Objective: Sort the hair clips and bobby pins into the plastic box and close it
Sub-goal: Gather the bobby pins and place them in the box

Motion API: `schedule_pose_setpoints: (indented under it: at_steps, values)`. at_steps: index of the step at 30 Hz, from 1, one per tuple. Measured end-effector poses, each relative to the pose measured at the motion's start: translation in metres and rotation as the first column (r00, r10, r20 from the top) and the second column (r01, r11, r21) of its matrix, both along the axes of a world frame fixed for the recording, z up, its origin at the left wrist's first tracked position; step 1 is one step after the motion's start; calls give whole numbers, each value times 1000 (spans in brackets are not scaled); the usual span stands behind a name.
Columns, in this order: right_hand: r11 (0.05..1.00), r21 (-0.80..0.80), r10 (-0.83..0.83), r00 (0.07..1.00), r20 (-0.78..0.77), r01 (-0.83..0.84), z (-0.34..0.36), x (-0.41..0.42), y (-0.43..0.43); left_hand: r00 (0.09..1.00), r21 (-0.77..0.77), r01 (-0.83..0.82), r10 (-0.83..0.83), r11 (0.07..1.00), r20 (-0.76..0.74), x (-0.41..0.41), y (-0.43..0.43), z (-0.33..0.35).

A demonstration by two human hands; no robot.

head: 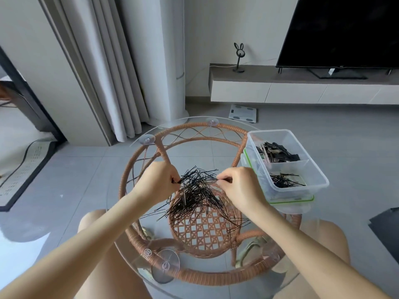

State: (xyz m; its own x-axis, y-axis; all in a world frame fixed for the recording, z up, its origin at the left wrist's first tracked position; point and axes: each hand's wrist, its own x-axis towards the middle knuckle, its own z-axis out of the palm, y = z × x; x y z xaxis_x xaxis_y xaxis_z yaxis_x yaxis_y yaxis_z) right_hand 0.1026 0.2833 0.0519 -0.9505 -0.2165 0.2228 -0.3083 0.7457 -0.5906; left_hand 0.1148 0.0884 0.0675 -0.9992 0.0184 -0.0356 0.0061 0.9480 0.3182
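Observation:
A heap of black bobby pins [195, 197] lies on the round glass table top [129, 251], in the middle. My left hand [158, 183] pinches a few pins at the heap's left edge. My right hand [239, 186] pinches pins at the heap's upper right. A clear plastic box [313, 169] stands at the table's right edge. Its far compartment holds dark hair clips [277, 151] and its near compartment holds bobby pins [285, 180]. The box sits on its green-rimmed lid [291, 200].
The glass rests on a woven rattan frame [207, 277] with suction cups [165, 266]. A low TV cabinet [302, 87] and a TV [345, 31] stand at the back right, with a bathroom scale [243, 113] on the floor. Curtains [112, 72] hang at the back left.

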Motion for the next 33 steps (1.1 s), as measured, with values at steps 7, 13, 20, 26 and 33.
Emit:
schedule_pose_setpoints:
  at_steps: [7,13,20,26,33]
  values:
    - [998,-62,31,1000,-2,-31,39,-10,32,999,105,-43,42,994,12,-4,-3,15]
    - [1000,21,3,999,52,-4,70,-31,103,1000,126,-11,11,992,-6,-9,4,25]
    - [948,315,1,986,169,-55,48,-57,151,998,163,69,-66,984,-22,-21,32,34]
    - [972,195,79,960,270,-135,16,-62,154,988,179,147,-137,973,-67,-36,72,47]
    - [998,47,-51,993,107,46,17,-58,181,929,177,362,-338,915,-149,-60,147,70]
